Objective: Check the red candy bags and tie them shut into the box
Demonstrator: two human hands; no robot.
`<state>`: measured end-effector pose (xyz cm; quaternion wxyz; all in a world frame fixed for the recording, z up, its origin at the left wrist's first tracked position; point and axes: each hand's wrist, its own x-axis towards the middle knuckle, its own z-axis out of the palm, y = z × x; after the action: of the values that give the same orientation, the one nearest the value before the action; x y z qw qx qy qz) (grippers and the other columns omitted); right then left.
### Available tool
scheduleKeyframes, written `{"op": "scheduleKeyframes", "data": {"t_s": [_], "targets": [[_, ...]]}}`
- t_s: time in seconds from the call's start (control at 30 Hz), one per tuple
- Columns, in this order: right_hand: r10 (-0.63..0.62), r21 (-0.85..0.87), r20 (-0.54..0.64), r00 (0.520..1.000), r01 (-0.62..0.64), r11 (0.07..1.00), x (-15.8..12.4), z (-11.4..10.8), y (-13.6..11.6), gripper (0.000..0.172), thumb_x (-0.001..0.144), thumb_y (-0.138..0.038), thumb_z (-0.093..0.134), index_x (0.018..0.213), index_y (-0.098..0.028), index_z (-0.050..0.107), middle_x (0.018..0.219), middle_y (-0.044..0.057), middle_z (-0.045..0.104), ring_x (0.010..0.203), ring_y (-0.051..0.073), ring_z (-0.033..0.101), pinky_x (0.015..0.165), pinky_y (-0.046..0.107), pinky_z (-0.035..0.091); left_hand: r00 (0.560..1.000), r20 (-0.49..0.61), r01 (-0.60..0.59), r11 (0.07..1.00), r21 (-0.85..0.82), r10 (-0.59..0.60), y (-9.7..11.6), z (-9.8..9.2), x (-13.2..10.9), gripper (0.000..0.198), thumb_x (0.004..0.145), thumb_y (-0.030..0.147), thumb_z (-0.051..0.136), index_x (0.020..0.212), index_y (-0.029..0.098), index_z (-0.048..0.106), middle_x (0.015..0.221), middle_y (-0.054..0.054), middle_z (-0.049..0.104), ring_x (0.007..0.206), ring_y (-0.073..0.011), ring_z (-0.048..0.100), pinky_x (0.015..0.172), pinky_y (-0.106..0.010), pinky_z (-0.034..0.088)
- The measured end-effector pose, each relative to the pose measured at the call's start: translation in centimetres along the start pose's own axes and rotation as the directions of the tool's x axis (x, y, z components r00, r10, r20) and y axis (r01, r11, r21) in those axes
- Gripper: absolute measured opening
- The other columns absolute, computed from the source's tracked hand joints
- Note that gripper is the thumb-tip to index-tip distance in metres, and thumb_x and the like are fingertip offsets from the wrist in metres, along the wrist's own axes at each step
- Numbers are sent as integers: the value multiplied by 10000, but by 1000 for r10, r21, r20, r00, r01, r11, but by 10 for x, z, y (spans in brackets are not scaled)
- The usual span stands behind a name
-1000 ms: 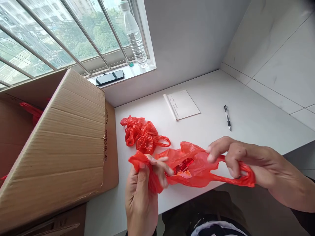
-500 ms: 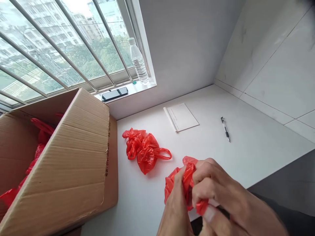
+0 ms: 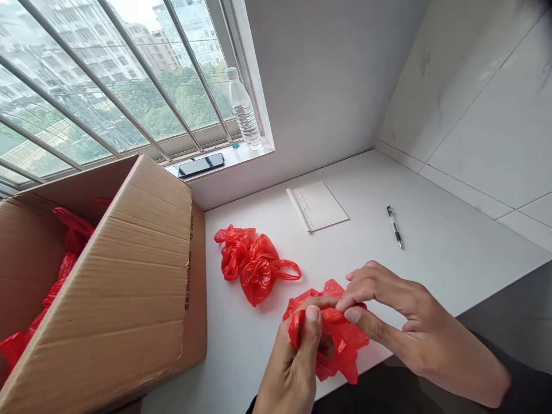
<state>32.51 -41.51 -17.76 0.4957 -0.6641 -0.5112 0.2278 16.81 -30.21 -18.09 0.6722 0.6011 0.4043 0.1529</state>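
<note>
Both my hands hold one crumpled red plastic bag over the near edge of the white table. My left hand is closed around the bag's left side, thumb on top. My right hand pinches the bag's top with thumb and forefinger while its other fingers spread out. Two tied red bags lie on the table a little farther back and to the left.
A large open cardboard box with more red bags inside stands at the left. A notepad and a pen lie farther back. A phone and a water bottle rest on the windowsill.
The bag was stretched out between my hands a second ago; it is now bunched into a ball. My hands came together, then my right hand's fingers opened out. The view tilted up.
</note>
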Motion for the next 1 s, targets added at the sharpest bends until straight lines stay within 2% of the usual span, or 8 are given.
{"op": "scheduleKeyframes", "data": {"t_s": [0.07, 0.2, 0.33, 0.5, 0.6, 0.73, 0.87, 1.0], "targets": [[19, 23, -5, 1000, -19, 1000, -1, 2, 0, 130, 1007, -254, 588, 1055, -352, 657, 976, -55, 699, 1013, 147, 612, 918, 279, 494, 998, 68, 8, 1000, -26, -6, 4, -2, 9, 434, 899, 610, 623, 1002, 223, 789, 653, -20, 585, 612, -154, 499, 567, -257, 432], [-7, 53, -21, 1000, 8, 999, -4, 8, -3, 100, 987, -238, 618, 1025, -327, 644, 929, -60, 686, 924, 128, 611, 850, 255, 494, 980, 170, -115, 991, 69, 102, 8, -1, 22, 442, 960, 570, 547, 981, 190, 773, 622, -6, 538, 580, -144, 444, 541, -250, 383], [-12, 73, -58, 998, 16, 997, -7, 15, -4, 129, 969, -199, 637, 1000, -318, 597, 901, -76, 656, 883, 107, 610, 835, 228, 499, 974, 143, -216, 919, 330, 178, 5, 3, 25, 491, 1017, 551, 421, 982, 212, 775, 701, -35, 660, 634, -177, 553, 600, -263, 437], [16, 105, -77, 997, -8, 994, -11, 20, 0, 110, 979, -226, 629, 987, -320, 571, 906, -75, 638, 875, 105, 619, 853, 244, 502, 987, 67, -161, 830, 534, 148, 3, 6, 22, 515, 1044, 518, 347, 983, 264, 791, 794, -46, 732, 744, -223, 644, 644, -293, 442], [55, 138, -82, 995, -44, 990, -14, 21, 2, 105, 982, -241, 631, 999, -329, 577, 928, -67, 625, 897, 106, 626, 845, 239, 506, 995, 63, -98, 899, 428, 79, 7, 4, 21, 504, 1038, 532, 364, 1003, 264, 790, 870, -43, 743, 794, -219, 649, 733, -305, 480], [35, 199, -120, 992, -10, 980, -16, 23, 3, 144, 976, -211, 638, 1024, -330, 572, 967, -55, 629, 955, 114, 631, 898, 245, 512, 994, 99, 36, 991, 126, -48, 9, -5, 21, 489, 1002, 601, 427, 1138, 267, 757, 1130, -42, 712, 924, -197, 628, 821, -274, 503], [-52, 180, -117, 992, 73, 981, -16, 28, 1, 172, 964, -180, 643, 1026, -317, 560, 940, -30, 637, 972, 150, 623, 903, 286, 523, 970, 204, 147, 986, -76, -129, 5, -13, 22, 477, 969, 613, 508, 1194, 241, 706, 990, -31, 678, 647, -117, 493, 580, -226, 435], [-136, 117, -25, 990, 138, 983, -17, 31, 2, 177, 949, -219, 681, 1042, -297, 553, 923, -24, 648, 908, 153, 621, 858, 284, 530, 942, 336, 72, 989, -128, -25, 2, -18, 26, 350, 974, 529, 574, 1028, 205, 698, 785, 10, 585, 669, -104, 481, 645, -216, 431]]}}
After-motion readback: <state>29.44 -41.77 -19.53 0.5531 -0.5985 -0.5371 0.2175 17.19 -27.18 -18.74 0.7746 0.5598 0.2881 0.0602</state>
